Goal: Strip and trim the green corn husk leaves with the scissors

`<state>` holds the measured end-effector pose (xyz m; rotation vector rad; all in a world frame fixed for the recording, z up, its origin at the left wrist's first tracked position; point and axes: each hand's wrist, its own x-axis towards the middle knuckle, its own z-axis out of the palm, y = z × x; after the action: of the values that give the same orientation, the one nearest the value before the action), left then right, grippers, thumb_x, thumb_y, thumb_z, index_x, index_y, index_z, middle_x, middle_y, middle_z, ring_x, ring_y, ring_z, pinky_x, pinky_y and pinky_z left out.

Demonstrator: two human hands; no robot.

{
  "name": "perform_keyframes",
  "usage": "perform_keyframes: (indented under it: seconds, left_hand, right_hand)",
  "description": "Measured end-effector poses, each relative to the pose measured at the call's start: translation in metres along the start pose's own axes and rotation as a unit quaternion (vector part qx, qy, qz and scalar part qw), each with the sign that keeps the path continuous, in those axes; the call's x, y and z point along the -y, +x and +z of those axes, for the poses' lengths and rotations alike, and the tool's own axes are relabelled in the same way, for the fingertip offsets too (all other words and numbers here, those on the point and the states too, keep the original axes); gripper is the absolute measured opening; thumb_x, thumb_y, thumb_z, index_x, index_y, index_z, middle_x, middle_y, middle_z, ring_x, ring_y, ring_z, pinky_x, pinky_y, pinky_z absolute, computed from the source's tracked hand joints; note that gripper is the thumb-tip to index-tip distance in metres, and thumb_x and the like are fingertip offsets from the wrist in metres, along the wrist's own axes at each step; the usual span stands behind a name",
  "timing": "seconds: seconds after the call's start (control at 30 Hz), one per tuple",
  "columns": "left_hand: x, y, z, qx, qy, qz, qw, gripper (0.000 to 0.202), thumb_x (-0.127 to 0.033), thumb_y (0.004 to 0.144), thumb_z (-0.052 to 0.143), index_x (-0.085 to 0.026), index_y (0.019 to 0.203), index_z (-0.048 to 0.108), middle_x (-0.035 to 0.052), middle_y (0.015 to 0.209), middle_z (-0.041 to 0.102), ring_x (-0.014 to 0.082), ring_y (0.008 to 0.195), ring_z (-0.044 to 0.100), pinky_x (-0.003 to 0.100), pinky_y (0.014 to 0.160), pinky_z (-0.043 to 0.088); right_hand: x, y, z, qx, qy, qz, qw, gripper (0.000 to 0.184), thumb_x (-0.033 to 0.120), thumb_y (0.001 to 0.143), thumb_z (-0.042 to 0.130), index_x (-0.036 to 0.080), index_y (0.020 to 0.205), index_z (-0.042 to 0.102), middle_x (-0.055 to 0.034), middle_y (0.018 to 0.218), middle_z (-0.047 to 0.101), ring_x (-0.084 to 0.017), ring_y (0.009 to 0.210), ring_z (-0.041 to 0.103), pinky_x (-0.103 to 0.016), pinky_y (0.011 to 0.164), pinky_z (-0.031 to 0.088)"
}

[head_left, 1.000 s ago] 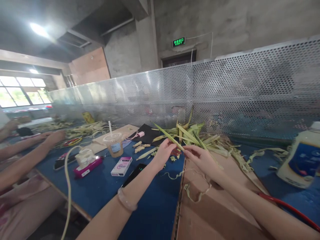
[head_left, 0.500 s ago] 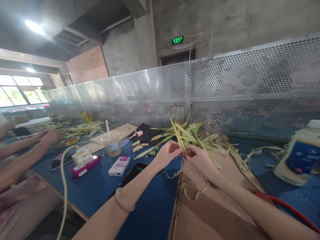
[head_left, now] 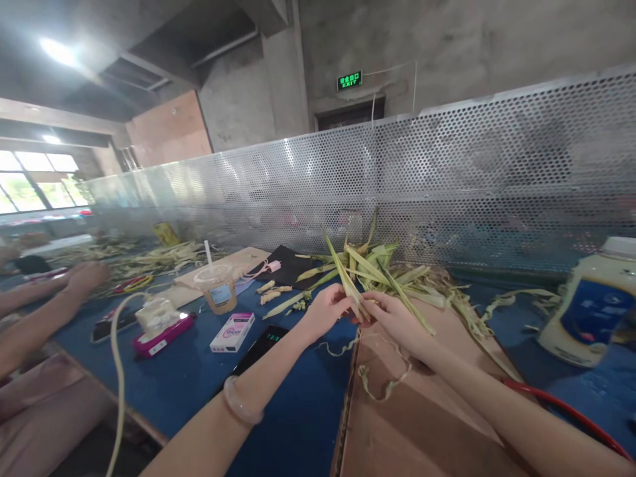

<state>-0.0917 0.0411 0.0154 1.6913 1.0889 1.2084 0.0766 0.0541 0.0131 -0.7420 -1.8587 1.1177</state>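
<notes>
A pale green corn husk leaf (head_left: pixel 349 286) stands up between my two hands, its pointed tip leaning to the upper left. My left hand (head_left: pixel 325 310) pinches its lower left side. From the right, my right hand (head_left: pixel 389 319) grips the lower end, with the thumb against the leaf. Just behind the hands lies a heap of green and yellowish husk leaves (head_left: pixel 377 260). A thin curled husk strip (head_left: pixel 380 391) rests on the cardboard (head_left: pixel 422 424) below my right hand.
Left of my hands are a phone (head_left: pixel 258 348), a small white-and-purple box (head_left: pixel 232 332), a drink cup (head_left: pixel 218 288) with a straw and a purple power strip (head_left: pixel 163 334). A large bottle (head_left: pixel 591 305) stands at right. A co-worker's hands (head_left: pixel 87 275) are at far left. A perforated metal screen (head_left: pixel 308 179) runs behind.
The husk leaf has turned and opened, now showing a broader pale face. My hands have shifted slightly down. The co-worker's hands have moved a little left, and the view has shifted slightly.
</notes>
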Motion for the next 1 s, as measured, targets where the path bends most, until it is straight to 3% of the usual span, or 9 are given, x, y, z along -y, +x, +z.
perform_keyframes:
  seconds: [0.2, 0.37, 0.53, 0.73, 0.83, 0.9, 0.93, 1.0]
  left_hand:
    - [0.002, 0.001, 0.000, -0.009, 0.005, -0.006, 1.000, 0.018, -0.030, 0.076, 0.056, -0.014, 0.082, 0.058, 0.0040, 0.077, 0.065, 0.0146, 0.067, 0.060, 0.026, 0.064, 0.046]
    - [0.002, 0.000, 0.003, -0.030, -0.005, -0.079, 0.996, 0.012, -0.026, 0.072, 0.055, -0.014, 0.073, 0.059, 0.0037, 0.070, 0.066, 0.0136, 0.060, 0.060, 0.025, 0.060, 0.045]
    - [0.005, -0.001, 0.002, -0.036, -0.016, -0.118, 0.992, 0.013, -0.027, 0.072, 0.055, -0.016, 0.075, 0.061, 0.0030, 0.068, 0.066, 0.0129, 0.061, 0.060, 0.023, 0.058, 0.044]
    - [0.012, 0.006, -0.007, -0.100, -0.031, -0.134, 0.985, 0.013, -0.023, 0.072, 0.051, -0.016, 0.076, 0.060, 0.0044, 0.068, 0.066, 0.0137, 0.060, 0.060, 0.024, 0.057, 0.046]
    - [0.016, 0.010, -0.013, -0.161, -0.063, -0.143, 0.974, 0.012, -0.022, 0.069, 0.050, -0.015, 0.074, 0.059, 0.0023, 0.059, 0.060, 0.0115, 0.051, 0.055, 0.023, 0.052, 0.045]
    - [0.017, 0.012, -0.015, -0.193, -0.078, -0.148, 0.967, 0.014, -0.022, 0.069, 0.050, -0.014, 0.077, 0.059, 0.0011, 0.058, 0.058, 0.0111, 0.049, 0.053, 0.023, 0.050, 0.044]
    - [0.018, 0.013, -0.016, -0.202, -0.080, -0.149, 0.965, 0.015, -0.022, 0.069, 0.049, -0.014, 0.078, 0.059, 0.0009, 0.058, 0.057, 0.0111, 0.050, 0.053, 0.023, 0.050, 0.044]
    - [0.017, 0.013, -0.016, -0.212, -0.075, -0.148, 0.963, 0.015, -0.020, 0.069, 0.048, -0.014, 0.078, 0.059, 0.0009, 0.060, 0.057, 0.0114, 0.053, 0.054, 0.022, 0.051, 0.044]
  right_hand:
    - [0.000, -0.003, 0.004, -0.001, 0.051, 0.025, 0.998, 0.026, 0.034, 0.084, 0.045, 0.017, 0.098, 0.060, -0.0022, 0.075, 0.069, -0.018, 0.069, 0.065, -0.032, 0.068, 0.052]
    - [0.000, -0.006, 0.009, -0.006, 0.013, 0.024, 1.000, 0.025, 0.031, 0.084, 0.042, 0.017, 0.095, 0.060, -0.0027, 0.075, 0.069, -0.017, 0.066, 0.064, -0.030, 0.061, 0.052]
    - [-0.011, -0.004, 0.011, -0.004, 0.016, 0.049, 0.999, 0.026, 0.031, 0.085, 0.041, 0.018, 0.098, 0.058, -0.0020, 0.073, 0.069, -0.016, 0.058, 0.063, -0.028, 0.055, 0.050]
    - [-0.030, 0.002, 0.005, -0.072, -0.001, 0.060, 0.996, 0.030, 0.030, 0.087, 0.033, 0.017, 0.105, 0.052, -0.0009, 0.060, 0.066, -0.017, 0.052, 0.060, -0.029, 0.052, 0.049]
    - [-0.036, 0.001, 0.002, -0.079, -0.072, 0.061, 0.992, 0.028, 0.026, 0.086, 0.033, 0.017, 0.103, 0.053, -0.0008, 0.062, 0.065, -0.017, 0.053, 0.061, -0.028, 0.051, 0.049]
    - [-0.037, 0.001, 0.001, -0.057, -0.184, 0.039, 0.981, 0.028, 0.024, 0.087, 0.034, 0.017, 0.104, 0.055, -0.0031, 0.070, 0.067, -0.018, 0.060, 0.063, -0.028, 0.055, 0.048]
    - [-0.036, 0.003, 0.001, -0.038, -0.269, 0.011, 0.962, 0.029, 0.021, 0.087, 0.035, 0.017, 0.106, 0.055, -0.0050, 0.076, 0.068, -0.018, 0.067, 0.064, -0.028, 0.060, 0.048]
    - [-0.033, 0.009, 0.002, 0.005, -0.439, -0.058, 0.897, 0.030, 0.015, 0.086, 0.038, 0.018, 0.109, 0.057, -0.0081, 0.087, 0.068, -0.020, 0.080, 0.064, -0.028, 0.069, 0.047]
